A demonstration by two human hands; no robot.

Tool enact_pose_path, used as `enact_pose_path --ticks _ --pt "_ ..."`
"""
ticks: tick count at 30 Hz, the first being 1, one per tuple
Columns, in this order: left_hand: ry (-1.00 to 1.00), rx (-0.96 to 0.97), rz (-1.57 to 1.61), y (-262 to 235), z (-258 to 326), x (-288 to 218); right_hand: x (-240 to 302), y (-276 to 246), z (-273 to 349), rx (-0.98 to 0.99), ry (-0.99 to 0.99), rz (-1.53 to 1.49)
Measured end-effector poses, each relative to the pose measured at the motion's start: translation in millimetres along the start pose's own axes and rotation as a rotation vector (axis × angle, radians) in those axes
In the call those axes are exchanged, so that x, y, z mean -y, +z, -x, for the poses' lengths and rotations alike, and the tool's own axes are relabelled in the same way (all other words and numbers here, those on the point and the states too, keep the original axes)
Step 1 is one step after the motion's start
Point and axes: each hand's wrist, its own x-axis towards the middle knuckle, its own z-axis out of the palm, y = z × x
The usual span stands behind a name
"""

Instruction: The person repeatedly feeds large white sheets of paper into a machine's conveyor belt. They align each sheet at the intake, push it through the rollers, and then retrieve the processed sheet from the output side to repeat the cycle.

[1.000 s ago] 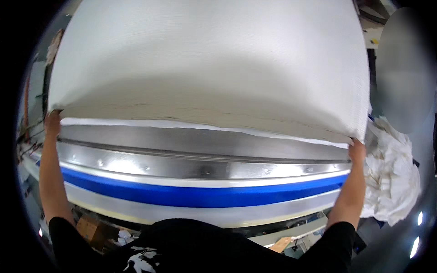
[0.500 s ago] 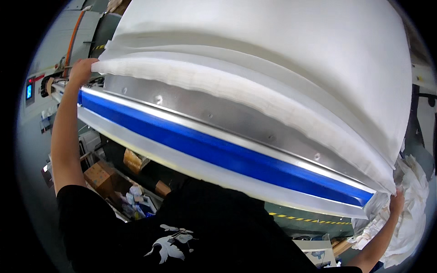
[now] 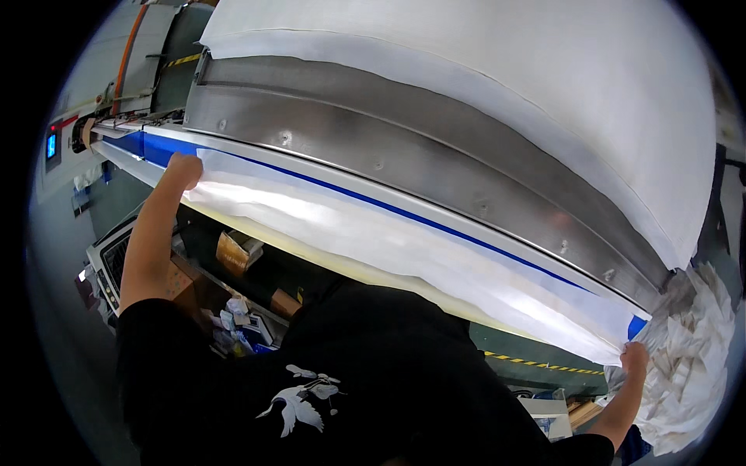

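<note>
A long strip of white fabric [image 3: 373, 237] is stretched between my hands, lying along the blue band [image 3: 159, 151] and covering most of it. My left hand [image 3: 185, 169] is closed on the strip's left end. Down at the right, my right hand [image 3: 635, 357] grips the opposite end, just below the band's blue tip. Beyond the strip runs a bare grey metal plate [image 3: 373, 144] with several round dents. A large white sheet [image 3: 505, 46] drapes over the far part of the machine, its lower edge hanging apart from the strip.
Crumpled white cloth [image 3: 691, 365] is heaped at the right. A machine with a lit blue display [image 3: 52, 145] stands at the far left. Cardboard boxes [image 3: 237, 252] and loose clutter [image 3: 241, 326] sit below at the left. Yellow-black tape [image 3: 544, 363] marks the green floor.
Both hands have come toward me, bringing the white fabric off the metal plate and over the blue band. More of the plate now shows below the large sheet.
</note>
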Motion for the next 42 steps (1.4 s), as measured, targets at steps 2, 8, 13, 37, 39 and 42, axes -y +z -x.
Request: enact_pose_path --ticks 2,8,13,37,39,42 --pt "-0.033 0.046 0.041 4 -4 -6 15 -17 -7 0.025 -0.016 0.007" --pt "-0.152 0.002 0.061 8 -21 -15 8 16 -20 -0.059 -0.046 0.025" --pt "-0.586 -0.223 0.39 -3 0 26 8 40 -27 0.003 0.098 -0.102" --pt "-0.375 -0.848 0.877 -68 24 -77 26 -3 -13 -0.291 0.411 -0.105" --pt "-0.394 -0.837 0.928 -75 25 -79 26 -1 -19 -0.146 0.46 -0.177" --pt "-0.369 -0.923 0.97 -78 33 -93 50 1 -24 -0.229 0.428 -0.351"
